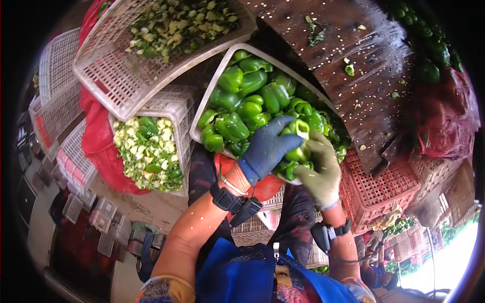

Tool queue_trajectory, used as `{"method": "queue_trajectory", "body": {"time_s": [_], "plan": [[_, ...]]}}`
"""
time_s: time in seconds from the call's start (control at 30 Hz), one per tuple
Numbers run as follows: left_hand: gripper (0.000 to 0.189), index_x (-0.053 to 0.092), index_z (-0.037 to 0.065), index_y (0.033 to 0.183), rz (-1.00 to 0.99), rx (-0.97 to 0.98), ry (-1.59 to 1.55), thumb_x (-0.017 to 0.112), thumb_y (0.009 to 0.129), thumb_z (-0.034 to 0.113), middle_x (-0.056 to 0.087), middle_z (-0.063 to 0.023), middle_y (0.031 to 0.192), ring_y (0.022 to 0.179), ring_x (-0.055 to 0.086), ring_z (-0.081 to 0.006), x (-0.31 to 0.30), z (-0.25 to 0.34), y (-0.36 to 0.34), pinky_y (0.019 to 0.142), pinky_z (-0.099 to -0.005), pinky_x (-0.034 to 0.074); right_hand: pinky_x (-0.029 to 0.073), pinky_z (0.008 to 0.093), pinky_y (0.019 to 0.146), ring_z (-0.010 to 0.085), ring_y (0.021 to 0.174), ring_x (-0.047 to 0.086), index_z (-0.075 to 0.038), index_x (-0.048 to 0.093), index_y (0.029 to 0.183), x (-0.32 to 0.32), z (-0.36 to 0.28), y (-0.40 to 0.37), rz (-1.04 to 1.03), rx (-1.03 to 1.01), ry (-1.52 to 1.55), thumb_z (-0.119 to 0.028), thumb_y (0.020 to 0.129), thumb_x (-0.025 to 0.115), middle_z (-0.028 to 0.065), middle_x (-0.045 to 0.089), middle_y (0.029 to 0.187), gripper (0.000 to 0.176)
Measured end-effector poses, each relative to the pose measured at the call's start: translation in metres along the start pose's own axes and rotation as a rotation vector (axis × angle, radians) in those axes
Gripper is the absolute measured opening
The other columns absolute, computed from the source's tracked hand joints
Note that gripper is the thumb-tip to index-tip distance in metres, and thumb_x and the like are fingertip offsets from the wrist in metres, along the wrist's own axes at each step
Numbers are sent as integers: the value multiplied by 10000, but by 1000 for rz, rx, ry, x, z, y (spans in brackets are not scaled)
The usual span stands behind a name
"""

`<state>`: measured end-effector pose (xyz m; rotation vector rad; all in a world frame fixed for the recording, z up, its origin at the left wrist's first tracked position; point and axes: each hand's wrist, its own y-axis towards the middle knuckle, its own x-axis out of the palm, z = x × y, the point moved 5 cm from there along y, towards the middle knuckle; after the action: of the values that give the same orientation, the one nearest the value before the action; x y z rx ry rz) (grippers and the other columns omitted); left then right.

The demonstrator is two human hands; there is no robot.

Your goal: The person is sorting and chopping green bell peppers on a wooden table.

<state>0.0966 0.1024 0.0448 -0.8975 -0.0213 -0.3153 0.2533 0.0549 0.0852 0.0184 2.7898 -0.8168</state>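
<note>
My left hand (267,147), in a blue glove, grips the left side of a green bell pepper (299,129) with thumb and fingers. The pepper's upward-facing end looks cut open, with a pale hollow. On its other side my right hand (322,172), in an olive-grey glove, curls round the same pepper. Both hands are over the near edge of a pale crate (212,87) filled with whole-looking green peppers (233,126). Several peppers below the hands look opened at the top. The hands partly hide the crate's near side.
Left of the pepper crate stands a crate of pale cores and green scraps (146,156). Above it a larger tilted crate (101,76) holds more scraps. A dark board (343,55) strewn with seeds lies at upper right. A red crate (379,187) and a red mesh sack (447,121) are at right.
</note>
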Motion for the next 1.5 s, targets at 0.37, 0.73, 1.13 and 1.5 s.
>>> {"method": "queue_trajectory", "body": {"time_s": [0.37,0.73,1.13,1.5], "plan": [[505,608,-39,1312,-23,82,387,679,855,164,727,-223,1048,896,728,-267,4,-57,-17,815,-380,568,581,359,897,235,1038,671,25,503,1395,34,69,-13,13,569,947,-179,939,583,170,643,1237,506],[365,645,34,1169,126,54,798,716,849,195,718,-226,896,841,704,-420,-27,-83,-38,738,-502,558,582,321,862,196,966,677,49,557,1348,77,70,-32,-1,567,502,-5,842,686,142,661,1215,525],[205,703,62,970,886,302,404,752,838,210,727,-141,828,753,714,-326,-161,-60,-13,716,-444,566,550,447,1021,310,1148,650,19,509,1379,119,15,-17,205,467,761,53,843,559,198,630,1263,539],[619,497,-97,1423,1046,212,732,712,909,171,570,-282,1421,1331,549,-350,-304,-51,-42,1130,-391,399,351,531,1151,327,1228,545,-103,737,1071,252,13,88,-489,-1054,-835,-326,731,690,111,629,1159,409]]}}
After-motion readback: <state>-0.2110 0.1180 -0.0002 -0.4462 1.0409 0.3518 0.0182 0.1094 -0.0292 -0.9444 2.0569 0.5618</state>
